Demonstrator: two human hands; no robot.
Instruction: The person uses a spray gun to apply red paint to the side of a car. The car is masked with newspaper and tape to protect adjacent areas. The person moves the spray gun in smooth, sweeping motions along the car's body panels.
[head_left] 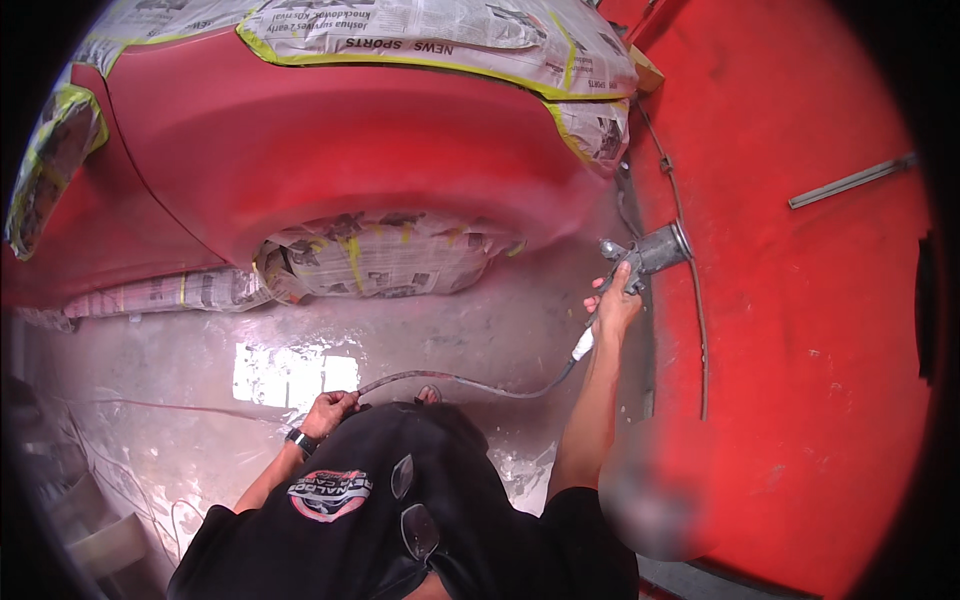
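Observation:
My right hand [617, 300] is wrapped round the handle of a grey metal spray gun [658, 250] with a round paint cup, held out toward the rear end of a red car body [370, 150]. From the gun's handle, past a white wrapped part, an air hose [470, 380] sags leftward. Near my waist, my left hand [330, 411] is closed on that hose. Fresh-looking brighter red covers the fender above the wheel arch. Newspaper held by yellow-green tape masks the wheel [380, 262] and the upper body [450, 28]. The gun's nozzle is apart from the panel.
A red wall or panel [800, 300] fills the right side, with a hose [700, 340] along its edge and a metal strip [850, 180] on it. The grey floor [450, 330] is shiny and wet-looking. A thin red line [190, 406] and boxes [105, 545] lie at left.

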